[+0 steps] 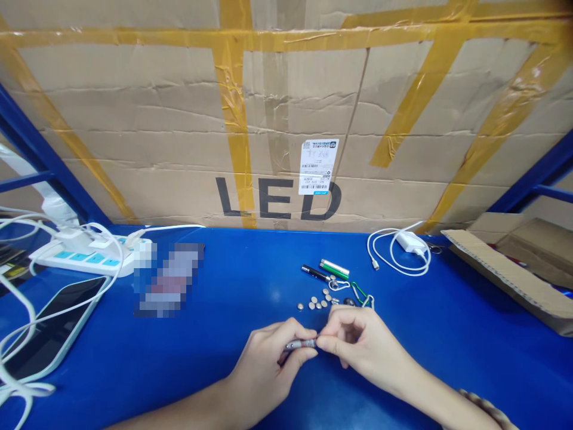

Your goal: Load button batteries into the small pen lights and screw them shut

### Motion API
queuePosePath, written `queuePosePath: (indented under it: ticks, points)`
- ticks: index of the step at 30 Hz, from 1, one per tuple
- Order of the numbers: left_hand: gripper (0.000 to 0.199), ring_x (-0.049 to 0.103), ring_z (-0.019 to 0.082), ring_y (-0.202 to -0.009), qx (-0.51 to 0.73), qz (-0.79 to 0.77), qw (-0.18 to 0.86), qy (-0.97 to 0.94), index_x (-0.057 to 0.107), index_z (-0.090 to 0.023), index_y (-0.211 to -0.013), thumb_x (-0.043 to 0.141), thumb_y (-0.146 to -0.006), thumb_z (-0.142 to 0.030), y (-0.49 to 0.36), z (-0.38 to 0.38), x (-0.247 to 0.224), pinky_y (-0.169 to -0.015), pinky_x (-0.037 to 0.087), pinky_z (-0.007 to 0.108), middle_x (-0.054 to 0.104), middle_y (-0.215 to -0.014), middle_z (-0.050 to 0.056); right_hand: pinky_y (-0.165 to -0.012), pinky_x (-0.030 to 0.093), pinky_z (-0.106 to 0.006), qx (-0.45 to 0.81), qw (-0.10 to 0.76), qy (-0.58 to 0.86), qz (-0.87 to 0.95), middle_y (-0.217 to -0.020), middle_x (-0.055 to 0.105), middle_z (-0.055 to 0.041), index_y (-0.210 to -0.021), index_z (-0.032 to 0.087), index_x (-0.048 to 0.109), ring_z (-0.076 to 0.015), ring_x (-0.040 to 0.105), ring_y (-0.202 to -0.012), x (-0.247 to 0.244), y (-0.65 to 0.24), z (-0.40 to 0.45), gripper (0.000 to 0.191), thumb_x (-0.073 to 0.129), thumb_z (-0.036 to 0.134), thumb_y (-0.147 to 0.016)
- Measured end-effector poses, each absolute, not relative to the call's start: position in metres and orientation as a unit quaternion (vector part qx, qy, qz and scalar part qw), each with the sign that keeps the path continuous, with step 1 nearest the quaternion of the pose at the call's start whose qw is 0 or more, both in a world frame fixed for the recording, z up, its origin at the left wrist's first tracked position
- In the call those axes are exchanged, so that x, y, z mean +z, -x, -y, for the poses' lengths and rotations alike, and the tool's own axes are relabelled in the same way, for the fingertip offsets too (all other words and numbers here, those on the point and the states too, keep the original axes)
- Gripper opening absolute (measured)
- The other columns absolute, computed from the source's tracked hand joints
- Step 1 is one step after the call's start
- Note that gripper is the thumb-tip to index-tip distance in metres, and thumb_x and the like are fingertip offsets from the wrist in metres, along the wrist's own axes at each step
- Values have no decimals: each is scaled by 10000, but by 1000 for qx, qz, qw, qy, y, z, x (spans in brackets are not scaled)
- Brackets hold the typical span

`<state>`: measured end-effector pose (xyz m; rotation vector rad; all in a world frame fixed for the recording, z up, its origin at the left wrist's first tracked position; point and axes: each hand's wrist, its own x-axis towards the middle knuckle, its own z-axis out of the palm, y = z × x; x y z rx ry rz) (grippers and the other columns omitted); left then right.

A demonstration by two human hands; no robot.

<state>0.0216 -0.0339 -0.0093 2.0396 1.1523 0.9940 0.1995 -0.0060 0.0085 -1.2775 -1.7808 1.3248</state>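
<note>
Low in the middle, my left hand point(268, 361) is closed round a slim silver pen-like tube point(302, 344), held nearly level with its end towards the right. My right hand point(353, 337) pinches thumb and forefinger together right at that end. Whatever lies between those fingertips is too small or too hidden to make out. Just beyond the hands lie several button cells point(324, 304), loose on the blue table point(250, 286). Behind them are a black pen-like tube point(315, 273) and a green-and-silver tube point(335, 269), with small carabiner clips point(358, 292) beside them.
A large taped cardboard box point(179, 149) stands along the back. To the left are a power strip point(89, 260), a phone point(54, 328) and tangled white cables. A charging cable point(398, 251) lies back right, near an open cardboard box point(510, 280). One flat item is blurred out.
</note>
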Motion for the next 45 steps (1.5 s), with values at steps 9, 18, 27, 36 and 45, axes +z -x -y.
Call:
queuePosePath:
  ticks: [9, 18, 27, 36, 45]
  points:
    - [169, 623, 88, -805, 381, -426, 323, -754, 588, -222, -950, 476, -858, -134, -22, 33, -8, -688, 467, 106, 663, -898, -29, -402, 345, -146, 356, 363, 406, 759, -522, 513, 2, -575, 131, 613, -59, 456, -441, 7, -201, 7, 260, 667, 329, -735]
    - [145, 620, 72, -734, 401, -418, 406, -706, 557, -213, -969, 452, -878, -171, -24, 31, -6, -651, 472, 95, 643, -824, -24, -521, 398, -175, 18, 391, 269, 880, -749, 631, 10, -947, 184, 643, -62, 570, -605, 13, -216, 4, 138, 612, 243, -826]
    - [164, 573, 86, -655, 359, -442, 378, -730, 566, -211, -965, 432, -875, -183, -22, 30, -8, -602, 423, 141, 626, -751, -18, -494, 382, -165, 25, 380, 231, 895, -770, 615, 18, -905, 202, 664, -40, 544, -599, 15, -218, 1, 112, 566, 230, -858]
    - [206, 509, 94, -577, 341, -424, 413, -730, 584, -154, -930, 389, -888, -208, -23, 28, -2, -554, 373, 171, 608, -686, 4, -489, 395, -183, 55, 344, 246, 905, -778, 627, -7, -874, 191, 668, -69, 566, -606, 15, -219, 1, 111, 561, 214, -856]
    - [202, 474, 84, -517, 357, -465, 414, -696, 594, -146, -896, 424, -872, -252, -25, 26, -1, -513, 359, 172, 603, -653, 0, -505, 430, -172, 121, 346, 292, 883, -821, 613, -34, -937, 169, 665, -74, 565, -617, 7, -215, 2, 138, 569, 204, -845]
